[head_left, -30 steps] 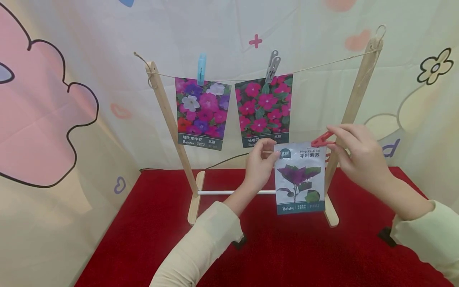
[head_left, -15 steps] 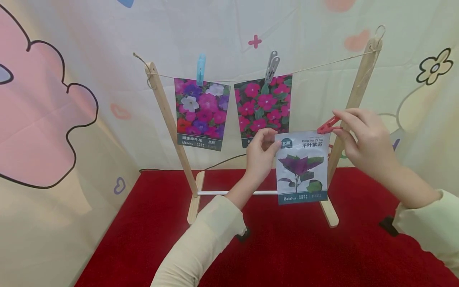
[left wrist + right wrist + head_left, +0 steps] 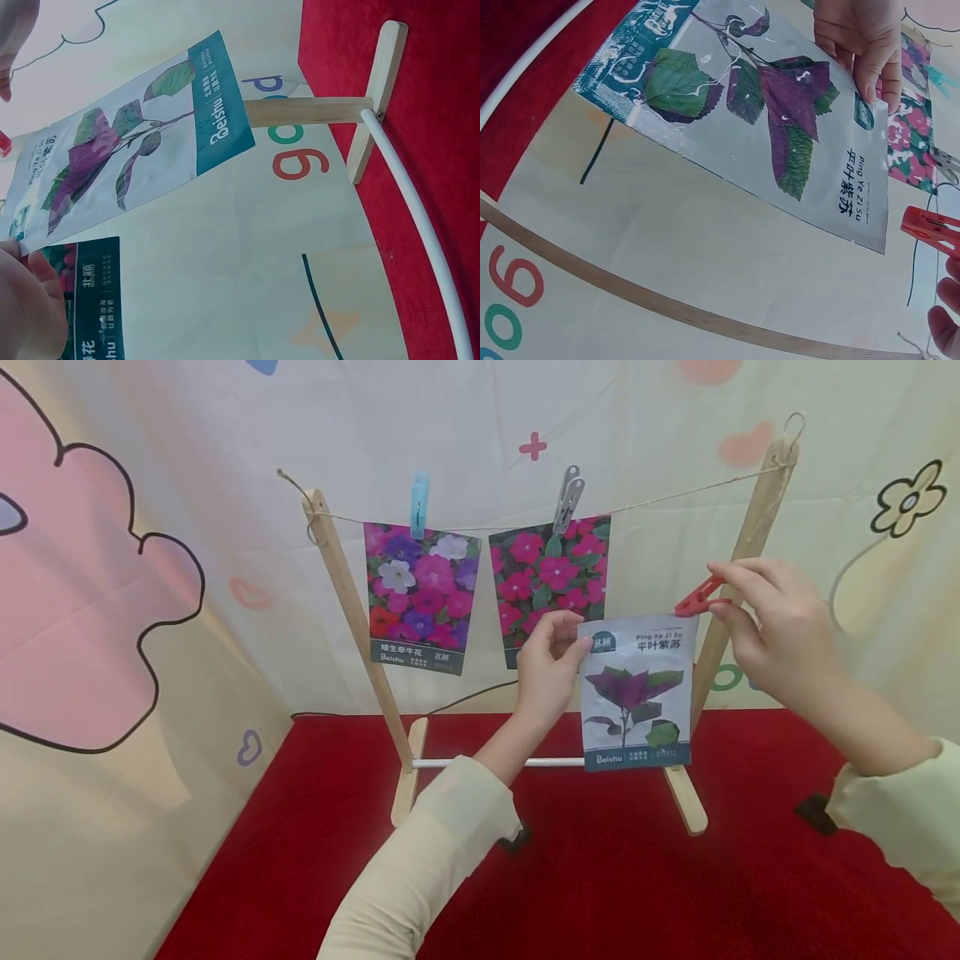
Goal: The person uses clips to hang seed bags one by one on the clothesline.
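My left hand [image 3: 551, 668] pinches the upper left corner of a silver seed packet [image 3: 637, 693] printed with a purple-leaved plant. The packet hangs upright in front of the rack's right post. My right hand [image 3: 787, 627] pinches a red clothespin [image 3: 699, 597] by its handles, close above the packet's upper right corner. In the right wrist view a gap shows between the clothespin [image 3: 931, 229] and the packet's top edge. Two flower seed packets hang on the twine: a mixed-colour one [image 3: 423, 597] under a blue clothespin [image 3: 420, 506] and a pink one [image 3: 551, 572] under a grey clothespin [image 3: 568, 502].
The twine [image 3: 690, 492] runs between two wooden posts, the left post [image 3: 352, 593] and the right post [image 3: 757, 527]. A white rod [image 3: 450, 762] joins their feet on the red cloth [image 3: 600, 877]. A printed curtain [image 3: 637, 410] stands behind.
Both hands have risen, carrying the silver packet and the red clothespin upward and slightly right. The clothespin has moved off the packet's top edge. The hanging packets stay in place.
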Demonstrator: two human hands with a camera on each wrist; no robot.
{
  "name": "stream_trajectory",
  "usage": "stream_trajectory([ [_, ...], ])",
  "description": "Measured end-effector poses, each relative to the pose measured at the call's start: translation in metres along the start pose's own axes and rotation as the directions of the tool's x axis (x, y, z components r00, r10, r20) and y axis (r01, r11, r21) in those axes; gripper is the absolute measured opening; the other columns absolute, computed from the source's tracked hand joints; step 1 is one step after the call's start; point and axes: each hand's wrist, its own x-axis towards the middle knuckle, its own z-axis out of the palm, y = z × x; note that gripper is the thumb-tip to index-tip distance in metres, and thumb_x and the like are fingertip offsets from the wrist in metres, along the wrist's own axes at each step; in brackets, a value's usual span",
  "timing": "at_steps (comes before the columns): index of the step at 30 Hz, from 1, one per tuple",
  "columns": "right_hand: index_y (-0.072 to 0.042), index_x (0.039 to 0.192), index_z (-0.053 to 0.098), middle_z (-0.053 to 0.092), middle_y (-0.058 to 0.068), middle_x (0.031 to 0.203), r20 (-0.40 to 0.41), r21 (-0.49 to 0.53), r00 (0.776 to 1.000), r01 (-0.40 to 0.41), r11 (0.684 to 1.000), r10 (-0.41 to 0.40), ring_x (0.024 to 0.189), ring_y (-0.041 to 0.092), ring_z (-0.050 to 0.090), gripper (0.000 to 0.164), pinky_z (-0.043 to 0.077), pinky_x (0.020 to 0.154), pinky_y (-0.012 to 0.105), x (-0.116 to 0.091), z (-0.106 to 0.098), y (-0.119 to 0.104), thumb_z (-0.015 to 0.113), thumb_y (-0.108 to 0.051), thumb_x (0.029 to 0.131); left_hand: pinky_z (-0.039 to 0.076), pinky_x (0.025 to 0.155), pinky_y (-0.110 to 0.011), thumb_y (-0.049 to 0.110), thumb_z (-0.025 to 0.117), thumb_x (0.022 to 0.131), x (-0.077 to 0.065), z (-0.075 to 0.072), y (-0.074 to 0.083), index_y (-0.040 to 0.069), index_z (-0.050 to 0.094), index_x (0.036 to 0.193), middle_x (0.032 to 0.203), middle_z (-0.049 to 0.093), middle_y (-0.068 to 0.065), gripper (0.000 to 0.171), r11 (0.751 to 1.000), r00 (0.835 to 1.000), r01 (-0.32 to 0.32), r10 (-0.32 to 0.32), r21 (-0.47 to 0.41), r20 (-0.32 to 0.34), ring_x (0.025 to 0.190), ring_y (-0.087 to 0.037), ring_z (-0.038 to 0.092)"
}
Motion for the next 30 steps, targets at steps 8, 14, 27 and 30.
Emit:
stream_trajectory([
  [8,0.003,0.114,0.056,0.057,0.023,0.103,0.041,-0.004,0.999,-0.029,1.000,0.029,0.097,0.033,0.047,0.041,0.033,0.084,0.020,0.007,-0.007,-0.002,0.063,0.008,0.073,0.046,0.069,-0.018,0.010,0.058,0.084,0.004,0.002,0.006,0.014,0.055,0.106,0.095,0.059,-0.004,0.022,1.000,1.000,-0.012,0.012,0.004,-0.020,0.081,-0.007,0.054],
  [14,0.004,0.112,0.057,0.057,0.024,0.102,-0.006,-0.012,1.000,-0.030,0.999,0.030,0.096,0.035,0.048,0.038,0.034,0.085,0.019,0.013,-0.009,-0.002,0.062,0.008,0.074,0.045,0.067,-0.018,0.011,0.059,0.084,0.009,0.004,0.012,0.014,0.055,0.105,0.093,0.060,-0.004,0.022,0.999,0.999,-0.030,0.030,0.014,-0.028,0.080,-0.008,0.054],
  [27,0.005,0.109,0.059,0.058,0.024,0.099,-0.026,-0.021,1.000,-0.011,1.000,0.011,0.092,0.035,0.046,0.034,0.032,0.076,0.025,0.027,-0.013,-0.004,0.062,0.008,0.075,0.046,0.071,-0.016,0.007,0.056,0.085,0.013,0.006,0.037,0.009,0.055,0.106,0.096,0.059,-0.011,0.022,1.000,0.999,-0.024,0.023,-0.010,-0.049,0.087,-0.018,0.056],
  [30,0.004,0.108,0.059,0.058,0.024,0.098,-0.023,-0.026,1.000,-0.011,1.000,0.010,0.092,0.035,0.046,0.034,0.032,0.076,0.027,0.031,-0.015,-0.004,0.062,0.008,0.075,0.046,0.072,-0.015,0.005,0.055,0.085,0.010,0.004,0.049,0.007,0.055,0.106,0.096,0.059,-0.013,0.021,1.000,0.998,-0.023,0.022,-0.014,-0.060,0.087,-0.018,0.055],
])
